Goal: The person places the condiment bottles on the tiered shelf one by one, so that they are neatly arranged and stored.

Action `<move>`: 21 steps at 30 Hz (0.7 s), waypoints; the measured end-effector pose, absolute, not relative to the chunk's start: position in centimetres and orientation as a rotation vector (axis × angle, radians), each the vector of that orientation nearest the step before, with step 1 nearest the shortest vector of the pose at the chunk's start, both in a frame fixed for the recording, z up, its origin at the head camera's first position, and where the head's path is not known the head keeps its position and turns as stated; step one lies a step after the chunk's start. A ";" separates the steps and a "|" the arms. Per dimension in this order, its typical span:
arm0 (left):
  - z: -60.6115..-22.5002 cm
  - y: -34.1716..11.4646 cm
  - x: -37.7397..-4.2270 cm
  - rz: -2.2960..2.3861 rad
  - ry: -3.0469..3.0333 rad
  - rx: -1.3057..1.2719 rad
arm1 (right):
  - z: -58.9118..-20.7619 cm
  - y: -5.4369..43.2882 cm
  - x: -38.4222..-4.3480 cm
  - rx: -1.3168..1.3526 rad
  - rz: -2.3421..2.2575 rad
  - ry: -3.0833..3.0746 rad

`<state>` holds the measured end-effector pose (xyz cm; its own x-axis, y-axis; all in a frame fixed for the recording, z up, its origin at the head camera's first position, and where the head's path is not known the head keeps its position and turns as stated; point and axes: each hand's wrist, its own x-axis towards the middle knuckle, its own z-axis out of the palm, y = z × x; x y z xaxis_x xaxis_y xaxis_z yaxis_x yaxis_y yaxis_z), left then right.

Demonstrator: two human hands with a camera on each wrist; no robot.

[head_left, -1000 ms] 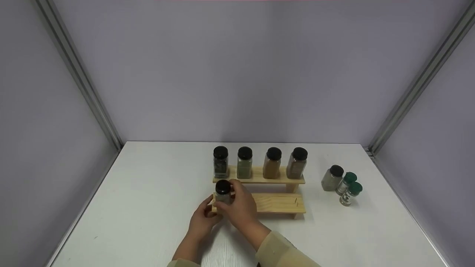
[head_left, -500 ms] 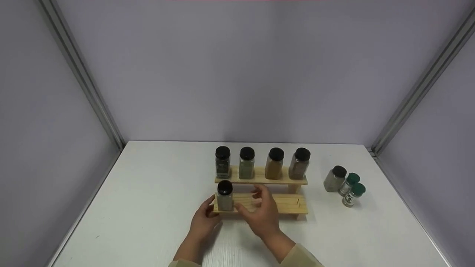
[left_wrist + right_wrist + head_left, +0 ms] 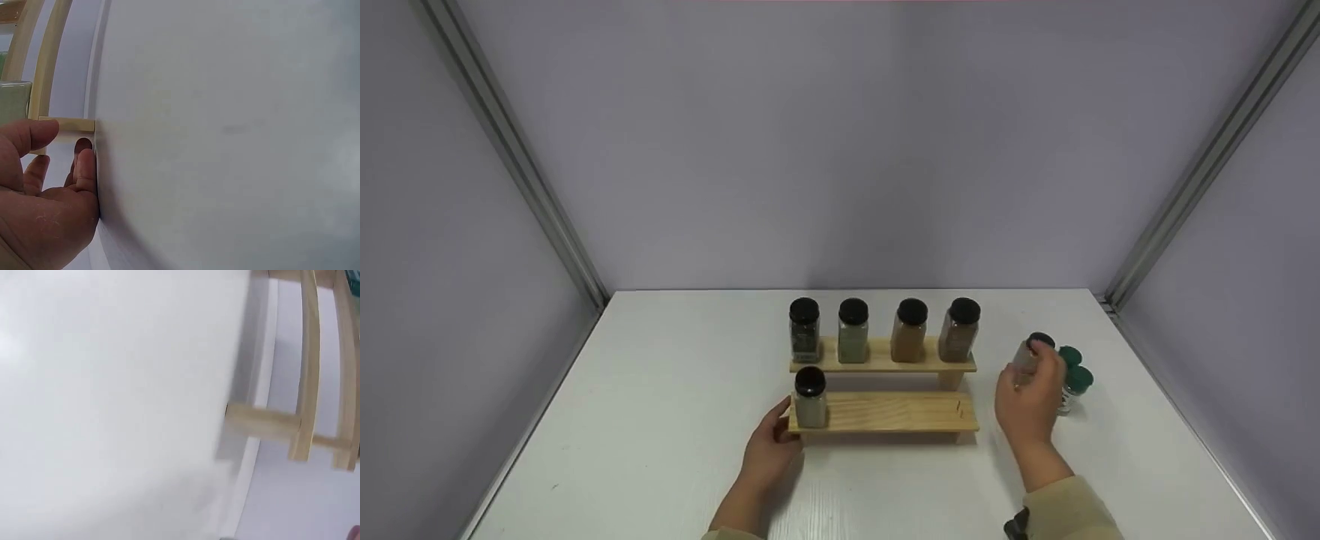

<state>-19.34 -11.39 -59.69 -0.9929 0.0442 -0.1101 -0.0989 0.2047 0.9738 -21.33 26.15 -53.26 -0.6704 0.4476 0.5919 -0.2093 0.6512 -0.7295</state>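
Observation:
A two-tier wooden spice rack [image 3: 896, 411] stands mid-table. My left hand [image 3: 769, 450] grips the left end of its lower shelf; the left wrist view shows the thumb at the shelf's end and the other fingers bent around beneath. On that shelf, close to this hand, a black-capped spice jar [image 3: 811, 409] stands upright. Off to the right of the rack, my right hand [image 3: 1030, 401] has its thumb and fingers around another black-capped spice jar [image 3: 1023, 360], whose lower part the hand hides. The right wrist view does not show this jar.
Several black-capped jars, including one with brown contents [image 3: 908, 341], line the upper shelf [image 3: 877, 365]. Two smaller green-capped jars [image 3: 1080, 379] stand just right of my right hand, partly covered by it. Grey walls [image 3: 840, 150] enclose the white table [image 3: 675, 375].
My right hand let go of the jar at the lower shelf's left end and moved right to the jar beside the green-capped ones. The left hand stayed on the rack.

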 end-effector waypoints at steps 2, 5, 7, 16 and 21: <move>-59.7 -11.4 -19.3 1.910 2.342 -0.070 | -53.1 27.9 -21.8 -0.255 1.002 -2.232; -59.7 -11.4 -19.4 1.901 2.355 -0.071 | -52.8 29.8 -22.4 -0.295 0.918 -2.498; -59.8 -11.4 -19.4 1.909 2.355 -0.060 | -52.5 30.6 -22.7 -0.295 0.859 -2.653; -59.7 -11.4 -19.4 1.915 2.351 -0.069 | -51.8 31.7 -23.3 -0.256 0.662 -2.879; -59.5 -11.4 -19.3 1.886 2.374 -0.101 | -51.7 31.2 -22.5 -0.264 0.599 -2.811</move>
<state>-19.32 -11.37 -59.54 -0.9920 0.0148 -0.1256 -0.1190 0.2269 0.9666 -22.51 31.16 -51.68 -0.9511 0.2275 0.2091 0.1225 0.8990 -0.4206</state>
